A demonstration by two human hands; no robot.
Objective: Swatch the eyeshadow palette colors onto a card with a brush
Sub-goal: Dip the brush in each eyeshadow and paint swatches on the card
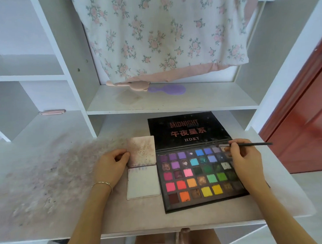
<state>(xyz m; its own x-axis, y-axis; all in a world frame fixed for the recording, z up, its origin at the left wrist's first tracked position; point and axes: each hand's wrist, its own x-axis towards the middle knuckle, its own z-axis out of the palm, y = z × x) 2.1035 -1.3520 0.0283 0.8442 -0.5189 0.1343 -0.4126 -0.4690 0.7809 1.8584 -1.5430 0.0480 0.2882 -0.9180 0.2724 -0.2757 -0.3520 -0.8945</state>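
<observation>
An open eyeshadow palette (199, 175) with several coloured pans lies on the desk, its black lid (188, 131) folded back. Left of it lies a small white card pad (143, 183) opened like a booklet, with faint purple swatches near its fold and a stained upper leaf (141, 150). My left hand (110, 165) holds the left edge of the upper leaf. My right hand (244, 158) pinches a thin dark brush (249, 144), whose tip points left over the palette's top right pans.
The white desk (48, 182) is smeared with pink and grey powder on its left half. On the shelf behind lie a purple hairbrush (169, 89) and a pink tool (131, 85). A floral cloth (162, 35) hangs above. A red door (304, 124) stands at right.
</observation>
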